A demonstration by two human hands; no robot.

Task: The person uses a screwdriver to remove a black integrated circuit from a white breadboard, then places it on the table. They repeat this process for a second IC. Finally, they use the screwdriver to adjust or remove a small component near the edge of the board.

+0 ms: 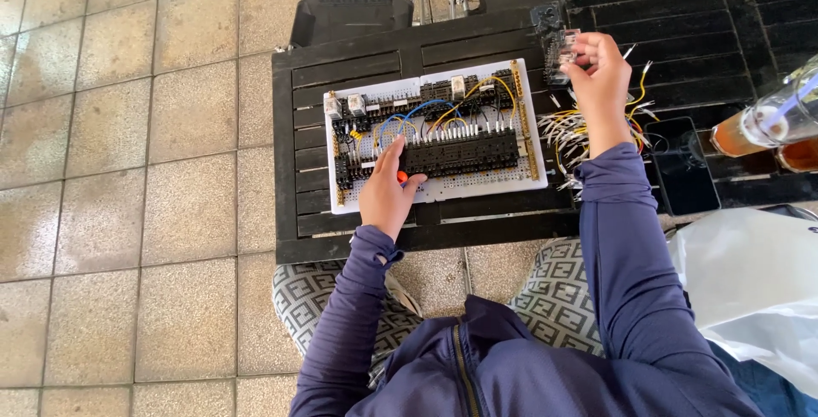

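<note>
A white perforated wiring board lies on a black slatted table, carrying black terminal blocks, small relays and blue and yellow wires. My left hand rests on the board's near edge, its index finger pointing at the terminal row and an orange-tipped tool under the fingers. My right hand is raised to the right of the board and pinches a small clear relay. Beneath that hand lies a bundle of loose yellow, white and red wires.
A dark phone lies right of the wires. Glasses of amber drink stand at the right edge. A white plastic bag sits by my right arm. A black chair stands beyond the table on tiled floor.
</note>
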